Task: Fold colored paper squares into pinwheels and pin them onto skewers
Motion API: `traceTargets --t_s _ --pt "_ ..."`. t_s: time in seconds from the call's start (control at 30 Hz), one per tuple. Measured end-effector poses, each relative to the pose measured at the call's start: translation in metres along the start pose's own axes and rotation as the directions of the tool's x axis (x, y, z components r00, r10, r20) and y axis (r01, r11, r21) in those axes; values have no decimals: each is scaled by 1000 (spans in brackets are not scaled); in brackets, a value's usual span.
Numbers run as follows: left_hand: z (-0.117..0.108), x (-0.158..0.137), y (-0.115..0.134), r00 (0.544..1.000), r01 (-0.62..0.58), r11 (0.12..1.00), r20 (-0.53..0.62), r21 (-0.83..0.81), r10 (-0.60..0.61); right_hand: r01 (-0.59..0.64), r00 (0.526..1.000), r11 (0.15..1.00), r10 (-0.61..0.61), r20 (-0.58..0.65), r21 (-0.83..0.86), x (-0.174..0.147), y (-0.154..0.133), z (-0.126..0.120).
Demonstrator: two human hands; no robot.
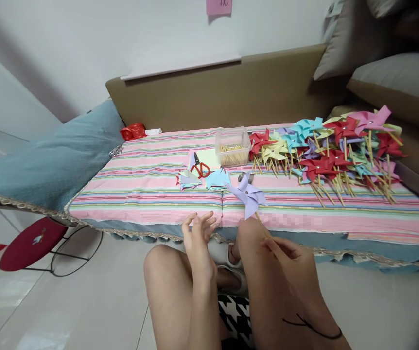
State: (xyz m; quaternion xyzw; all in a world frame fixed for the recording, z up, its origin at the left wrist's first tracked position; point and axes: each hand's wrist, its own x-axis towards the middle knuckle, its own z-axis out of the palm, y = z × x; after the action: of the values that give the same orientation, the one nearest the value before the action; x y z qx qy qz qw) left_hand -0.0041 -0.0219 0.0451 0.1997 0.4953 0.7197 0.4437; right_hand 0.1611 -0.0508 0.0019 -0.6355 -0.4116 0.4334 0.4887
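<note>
In the head view, the right hand (291,257) pinches a lavender pinwheel (249,195) by the lower part of its stick (259,221); the left hand (199,233) is released, fingers loosely spread and holding nothing. The pinwheel's head sits ahead of the two hands and between them, over the near edge of the striped cloth (151,170).

The grip is low on the stick, so a slack pinch could let the head tip or twist. The petals look like thin paper and might crease if the left hand brushed them, or if they were pushed against the blue paper pieces (217,179) beyond; whether they touch those, I can't tell. The scissors (199,164) ahead of the left hand could snag a petal.

The stick's long axis slants from the right hand forward and leftward, with the head at its far end, facing mostly upward.
</note>
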Motion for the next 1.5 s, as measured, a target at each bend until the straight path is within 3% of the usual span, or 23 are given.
traceTargets --t_s 0.1,0.23,0.97,1.13,1.23,1.37,1.43,1.5 --pt "2 0 -8 994 58 994 89 93 -67 -3 1000 1000 3 -12 -3 0 3 2" --pt "7 -1 -17 973 121 989 188 87 -136 65 997 997 -64 38 -36 -1 11 5" --pt "6 4 -25 983 56 997 174 54 -65 104 977 993 -91 195 -58 -14 16 17" --pt "8 5 -26 954 107 982 264 156 -146 95 988 995 -94 121 0 -5 17 14" --pt "7 11 -32 931 134 958 300 255 -210 68 997 997 -69 21 36 14 22 1" --pt "11 15 -69 881 -6 888 423 460 -214 113 973 986 -85 -216 123 55 31 -38" --pt "18 10 -96 847 -202 777 504 596 -166 168 941 978 -122 -317 121 77 30 -62" --pt "26 1 -121 815 -448 610 579 653 -22 220 900 972 -169 -402 83 100 23 -85"
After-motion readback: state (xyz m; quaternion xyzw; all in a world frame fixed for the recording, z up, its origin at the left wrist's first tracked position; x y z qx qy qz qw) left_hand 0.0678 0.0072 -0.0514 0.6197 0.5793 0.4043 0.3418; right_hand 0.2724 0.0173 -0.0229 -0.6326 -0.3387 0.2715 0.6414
